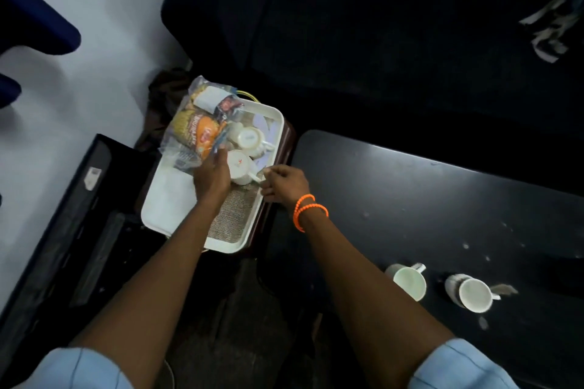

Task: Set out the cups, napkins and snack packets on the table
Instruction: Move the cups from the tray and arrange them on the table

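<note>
Head view, looking down on a white rectangular plastic tray that rests on a dark red-brown stand just left of a black matte table. The left hand reaches into the middle of the tray; its fingers lie against the lower edge of the clear and orange snack packets, which are heaped on the far-left part of the tray and overhang its left rim. Whether these fingers pinch a packet or only touch it cannot be told. The right hand, with two orange bead bracelets at the wrist, sits at the tray's right rim with its fingers curled around the handle of a white ceramic cup lying on its side in the tray. A second white ceramic cup lies just beyond it, also on its side. A beige woven cloth covers the near-right part of the tray floor, and a white folded napkin lies in the near-left part. Two more white mugs, the left mug and the right mug, stand on the near part of the table, well apart from the tray. Light blue sleeves show at both upper arms.
</note>
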The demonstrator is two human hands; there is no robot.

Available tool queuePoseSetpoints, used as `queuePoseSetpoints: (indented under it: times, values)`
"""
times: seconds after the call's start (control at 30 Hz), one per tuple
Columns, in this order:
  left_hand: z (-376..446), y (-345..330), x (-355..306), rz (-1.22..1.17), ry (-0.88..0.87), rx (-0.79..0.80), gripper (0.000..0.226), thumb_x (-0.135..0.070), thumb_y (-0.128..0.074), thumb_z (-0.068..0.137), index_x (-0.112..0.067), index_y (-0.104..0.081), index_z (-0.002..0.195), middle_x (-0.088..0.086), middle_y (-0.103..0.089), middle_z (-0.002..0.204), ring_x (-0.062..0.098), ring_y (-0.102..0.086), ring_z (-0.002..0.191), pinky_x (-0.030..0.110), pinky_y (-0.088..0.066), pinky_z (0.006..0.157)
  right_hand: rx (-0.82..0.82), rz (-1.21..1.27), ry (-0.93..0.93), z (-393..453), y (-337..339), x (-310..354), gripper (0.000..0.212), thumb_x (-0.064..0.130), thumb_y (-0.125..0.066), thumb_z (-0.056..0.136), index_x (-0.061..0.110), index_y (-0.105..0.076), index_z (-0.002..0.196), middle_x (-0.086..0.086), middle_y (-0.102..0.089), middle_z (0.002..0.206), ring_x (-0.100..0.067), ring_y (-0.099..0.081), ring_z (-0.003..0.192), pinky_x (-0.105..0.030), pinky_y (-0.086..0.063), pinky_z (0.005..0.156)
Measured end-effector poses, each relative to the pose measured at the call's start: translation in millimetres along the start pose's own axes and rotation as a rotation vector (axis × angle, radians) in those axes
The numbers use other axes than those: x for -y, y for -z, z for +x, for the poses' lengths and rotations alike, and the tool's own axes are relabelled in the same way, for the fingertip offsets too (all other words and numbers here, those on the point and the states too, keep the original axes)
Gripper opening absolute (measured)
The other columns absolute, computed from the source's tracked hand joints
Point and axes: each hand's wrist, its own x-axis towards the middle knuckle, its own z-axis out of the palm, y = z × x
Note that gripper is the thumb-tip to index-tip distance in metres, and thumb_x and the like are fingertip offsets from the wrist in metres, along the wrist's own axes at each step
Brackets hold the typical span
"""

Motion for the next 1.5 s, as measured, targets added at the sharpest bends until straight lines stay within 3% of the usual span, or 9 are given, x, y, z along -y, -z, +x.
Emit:
queuePoseSetpoints:
  times: [0.13, 0.27, 0.37, 0.53, 0.73, 0.97, 1.1, 1.37, 1.5]
  values:
    - [8.1, 18.6, -8.8, -0.340, 0.360, 0.257, 0.054, -0.062, -0.065, 0.089, -0.020, -0.062, 0.123, 0.012, -0.072, 0.103, 0.036, -0.074, 0.084, 0.046, -0.063, 0.071, -0.035, 0.047, -0.188, 18.9, -24.5, 7.0, 0.029, 0.028, -0.060, 0.096, 0.008, -0.068, 0.077, -0.024, -0.074, 0.090, -0.036, -0.075, 0.082, -0.048, -0.064, 0.075]
    - [18.0, 32.3, -7.6, -0.519, 0.478, 0.474, 0.033, -0.034, -0.073, 0.093, -0.010, -0.063, 0.114, 0.016, -0.065, 0.108, 0.036, -0.066, 0.106, 0.051, -0.061, 0.069, -0.119, 0.126, -0.230, 20.3, -25.0, 5.4, 0.028, 0.026, -0.067, 0.093, -0.001, -0.071, 0.088, -0.027, -0.075, 0.090, -0.038, -0.076, 0.081, -0.052, -0.063, 0.074]
    - [13.2, 39.1, -6.9, -0.683, 0.466, 0.563, 0.028, -0.013, -0.076, 0.088, -0.008, -0.067, 0.114, 0.018, -0.069, 0.117, 0.029, -0.071, 0.105, 0.047, -0.064, 0.071, -0.053, 0.184, -0.137, 7.9, -11.5, -1.6, 0.014, 0.014, -0.073, 0.089, 0.006, -0.070, 0.077, -0.022, -0.075, 0.083, -0.029, -0.075, 0.070, -0.036, -0.063, 0.062]
    - [-18.5, 27.4, -10.1, -0.598, 0.249, 0.794, 0.061, -0.003, -0.085, 0.065, -0.008, -0.067, 0.124, 0.012, -0.077, 0.115, 0.017, -0.077, 0.098, 0.027, -0.062, 0.074, -0.012, 0.279, 0.065, -11.8, 25.6, -15.8, 0.010, 0.007, -0.069, 0.092, 0.014, -0.064, 0.097, -0.009, -0.073, 0.085, -0.019, -0.071, 0.072, -0.035, -0.063, 0.069]
    - [-86.8, -56.5, -20.9, -0.121, -0.207, 0.734, 0.084, 0.009, -0.091, 0.050, -0.016, -0.067, 0.127, 0.002, -0.075, 0.117, 0.021, -0.070, 0.109, 0.030, -0.060, 0.088, -0.227, 0.145, 0.076, -17.2, 113.2, -46.5, 0.020, -0.009, -0.065, 0.088, 0.007, -0.062, 0.099, -0.012, -0.071, 0.080, -0.022, -0.066, 0.069, -0.030, -0.057, 0.058]
    - [-165.1, -166.8, 3.9, 0.068, -0.490, 0.629, 0.071, -0.006, -0.094, 0.048, -0.016, -0.059, 0.110, -0.003, -0.058, 0.112, 0.017, -0.060, 0.099, 0.022, -0.047, 0.080, -0.472, -0.052, 0.085, -26.2, 214.0, -83.2, 0.019, -0.012, -0.070, 0.082, 0.007, -0.067, 0.082, -0.012, -0.069, 0.081, -0.020, -0.063, 0.072, -0.036, -0.055, 0.077]
    - [-197.6, -209.8, 10.9, 0.156, -0.618, 0.614, 0.061, -0.014, -0.092, 0.061, -0.019, -0.054, 0.109, -0.002, -0.055, 0.111, 0.021, -0.060, 0.096, 0.035, -0.052, 0.079, -0.575, -0.073, 0.047, -29.4, 254.6, -102.8, 0.018, -0.012, -0.070, 0.079, 0.006, -0.070, 0.083, -0.008, -0.068, 0.076, -0.017, -0.061, 0.067, -0.032, -0.052, 0.071]
    - [-226.9, -248.6, 3.6, 0.282, -0.786, 0.565, 0.044, -0.003, -0.076, 0.073, -0.018, -0.052, 0.108, 0.002, -0.053, 0.112, 0.027, -0.057, 0.097, 0.034, -0.046, 0.076, -0.682, -0.059, 0.001, -30.9, 298.8, -120.2, 0.015, -0.009, -0.071, 0.076, 0.004, -0.076, 0.080, -0.014, -0.077, 0.084, -0.023, -0.068, 0.075, -0.035, -0.058, 0.073]
    - [-223.8, -252.9, 1.2, 0.317, -0.812, 0.584, 0.056, 0.000, -0.078, 0.068, -0.019, -0.053, 0.114, 0.001, -0.053, 0.116, 0.025, -0.058, 0.101, 0.029, -0.046, 0.079, -0.686, -0.084, 0.002, -26.6, 305.5, -120.6, 0.018, -0.011, -0.070, 0.077, 0.006, -0.075, 0.080, -0.014, -0.077, 0.085, -0.024, -0.069, 0.075, -0.037, -0.060, 0.077]
